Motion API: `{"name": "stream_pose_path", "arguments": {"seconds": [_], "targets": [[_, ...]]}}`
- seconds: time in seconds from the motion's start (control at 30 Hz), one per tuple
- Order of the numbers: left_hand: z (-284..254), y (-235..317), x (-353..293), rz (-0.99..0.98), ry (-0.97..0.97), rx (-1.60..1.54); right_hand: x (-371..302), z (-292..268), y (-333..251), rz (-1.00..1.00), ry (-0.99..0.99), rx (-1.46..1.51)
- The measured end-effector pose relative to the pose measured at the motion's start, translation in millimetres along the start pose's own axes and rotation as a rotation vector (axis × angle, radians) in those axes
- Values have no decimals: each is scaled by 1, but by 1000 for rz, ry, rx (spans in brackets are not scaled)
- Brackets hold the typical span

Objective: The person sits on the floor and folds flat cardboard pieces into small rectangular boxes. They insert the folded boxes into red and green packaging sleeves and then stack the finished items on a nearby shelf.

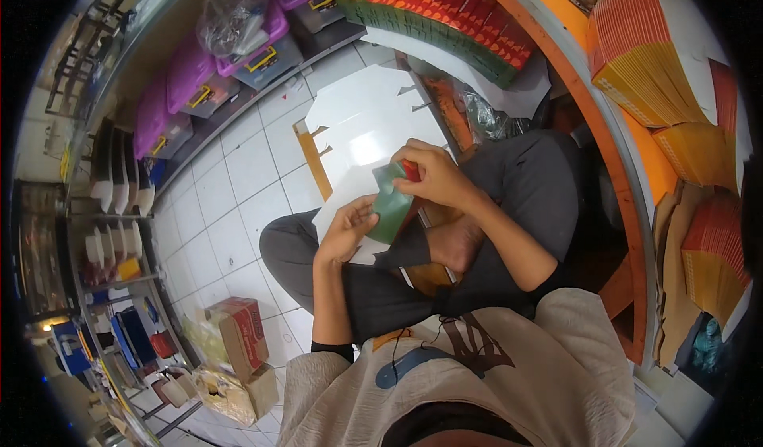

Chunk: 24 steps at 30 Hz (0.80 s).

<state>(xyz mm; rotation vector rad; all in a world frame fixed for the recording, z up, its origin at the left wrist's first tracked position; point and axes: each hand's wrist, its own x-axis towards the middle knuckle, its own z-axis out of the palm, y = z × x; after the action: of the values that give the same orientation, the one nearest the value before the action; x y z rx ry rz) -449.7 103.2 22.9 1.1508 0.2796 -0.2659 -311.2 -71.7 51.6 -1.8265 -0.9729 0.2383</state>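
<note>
White board: beneath your hands, a smooth, glossy sheet (342,113) with angled corners and small hooked notches; a bright patch of light reflects from its face.
Wooden strip: a flat, tan length of wood (316,165) showing past the board's left edge.
Floor: pale square tiles (246,169) with dark joints, bent by the lens.
Stacked pieces: ahead of you, a long row of thin red-and-green pieces (445,26), packed face to face; to your right, fanned red-and-gold stacks (644,65).
Bins: translucent boxes with purple lids (187,73); a crumpled clear plastic bag (230,26) lies on top of one.
Green card: a narrow, slanting piece (389,212), dark green and smooth with a soft sheen; red shows at its upper right and along its lower right side. Whether it is folded cannot be told.
Position: between your two hands, in front of your crossed legs, over the near part of the board.
Left hand: your thumb and fingers (348,228) hold the card's left edge, low down.
Right hand: your bent fingers and thumb (433,175) pinch its upper right part, at the red.
</note>
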Motion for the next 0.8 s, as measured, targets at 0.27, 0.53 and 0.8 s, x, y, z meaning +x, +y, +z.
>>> {"name": "stream_pose_path", "arguments": {"seconds": [0.27, 0.53, 0.8], "targets": [[0, 6, 3, 71, -49, 77, 1, -1, 3, -272, -275, -111], [56, 11, -31, 992, 1558, 506, 1, -6, 3, 70, -18, -11], [56, -19, -4, 783, 946, 196, -2, -1, -8, 95, 120, 279]]}}
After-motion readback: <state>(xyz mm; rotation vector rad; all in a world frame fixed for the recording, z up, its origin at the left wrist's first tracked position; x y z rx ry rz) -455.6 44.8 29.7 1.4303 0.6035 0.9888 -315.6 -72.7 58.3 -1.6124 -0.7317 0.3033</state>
